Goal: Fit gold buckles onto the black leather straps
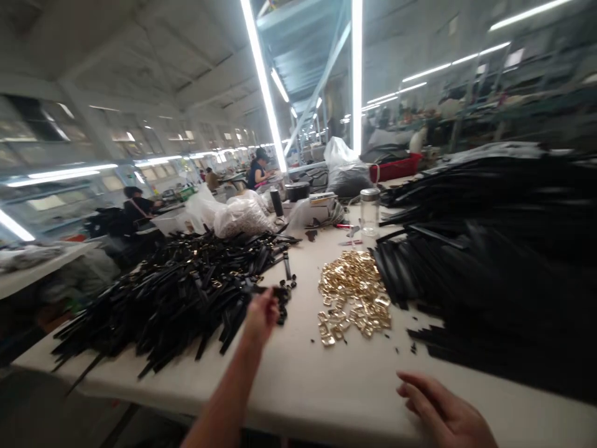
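Note:
My left hand (262, 316) is over the right edge of a big pile of short black strips (181, 292), its fingers closed on a dark strip (268, 290). To the right of it lies a heap of gold-coloured buckles (354, 286) on the pale table. My right hand (438, 407) hovers low near the table's front edge, fingers bent and partly spread, with nothing seen in it. Long black strips (494, 274) are stacked beyond it at the right.
A glass jar (370, 213) stands behind the buckles. Farther back are plastic bags (242, 214), a red bin (396, 167) and a white box (317, 208). Small black bits lie on the table (298, 386). Several people sit at other tables in the left background.

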Demonstrator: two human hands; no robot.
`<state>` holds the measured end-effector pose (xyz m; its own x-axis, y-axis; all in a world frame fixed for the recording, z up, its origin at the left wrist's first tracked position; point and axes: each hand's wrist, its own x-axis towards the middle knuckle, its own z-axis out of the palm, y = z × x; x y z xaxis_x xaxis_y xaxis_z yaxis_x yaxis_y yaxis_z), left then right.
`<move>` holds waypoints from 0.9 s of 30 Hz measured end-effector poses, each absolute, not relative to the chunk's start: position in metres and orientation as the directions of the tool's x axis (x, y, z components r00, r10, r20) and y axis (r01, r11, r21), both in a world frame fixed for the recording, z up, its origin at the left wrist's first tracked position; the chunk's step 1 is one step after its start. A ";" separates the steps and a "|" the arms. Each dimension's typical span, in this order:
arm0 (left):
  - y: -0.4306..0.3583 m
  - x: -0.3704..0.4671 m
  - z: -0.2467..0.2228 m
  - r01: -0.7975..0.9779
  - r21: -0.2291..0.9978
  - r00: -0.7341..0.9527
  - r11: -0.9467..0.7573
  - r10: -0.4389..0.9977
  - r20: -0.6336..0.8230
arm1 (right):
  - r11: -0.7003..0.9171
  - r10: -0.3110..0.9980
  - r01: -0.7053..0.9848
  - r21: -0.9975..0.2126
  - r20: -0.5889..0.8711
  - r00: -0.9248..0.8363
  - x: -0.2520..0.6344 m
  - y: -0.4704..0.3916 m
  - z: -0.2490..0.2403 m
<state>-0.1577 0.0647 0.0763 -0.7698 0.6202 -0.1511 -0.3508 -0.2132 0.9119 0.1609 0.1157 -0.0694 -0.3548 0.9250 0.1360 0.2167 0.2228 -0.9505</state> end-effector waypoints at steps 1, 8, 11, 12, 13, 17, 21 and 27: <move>0.073 -0.175 0.098 -0.347 0.910 -0.776 -0.228 0.614 -0.143 | 0.228 0.916 0.205 -0.952 0.138 -0.378 0.160 0.111 -0.060; 0.117 -0.227 0.132 -0.172 0.947 -0.880 -0.271 0.475 -0.024 | 0.263 0.900 0.149 -0.953 0.186 -0.393 0.151 0.098 -0.035; 0.090 -0.198 0.093 -0.185 0.975 -0.768 -0.120 0.637 -0.067 | 0.431 0.879 0.271 -0.861 0.333 -0.343 0.170 0.106 -0.028; 0.077 -0.184 0.079 -0.205 0.975 -0.740 -0.083 0.665 -0.099 | 0.504 0.857 0.349 -0.790 0.406 -0.318 0.180 0.112 -0.024; 0.064 -0.171 0.066 -0.226 0.973 -0.702 -0.048 0.700 -0.128 | 0.559 0.829 0.437 -0.705 0.474 -0.296 0.191 0.119 -0.021; 0.021 -0.130 0.021 -0.249 0.966 -0.589 0.063 0.782 -0.203 | 0.516 0.799 0.767 -0.382 0.538 -0.269 0.240 0.159 -0.014; -0.004 -0.112 0.000 -0.244 0.957 -0.548 0.154 0.792 -0.268 | 0.383 0.850 0.910 -0.161 0.447 -0.278 0.271 0.189 -0.018; -0.009 -0.094 -0.006 -0.262 0.951 -0.557 0.166 0.778 -0.290 | 0.425 0.842 0.897 -0.126 0.419 -0.340 0.278 0.209 -0.012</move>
<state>-0.0943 -0.0095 -0.0056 -0.5570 0.7784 -0.2896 -0.2624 0.1659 0.9506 0.2781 0.2087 -0.0116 -0.3399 0.8420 0.4190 0.8965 0.4247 -0.1261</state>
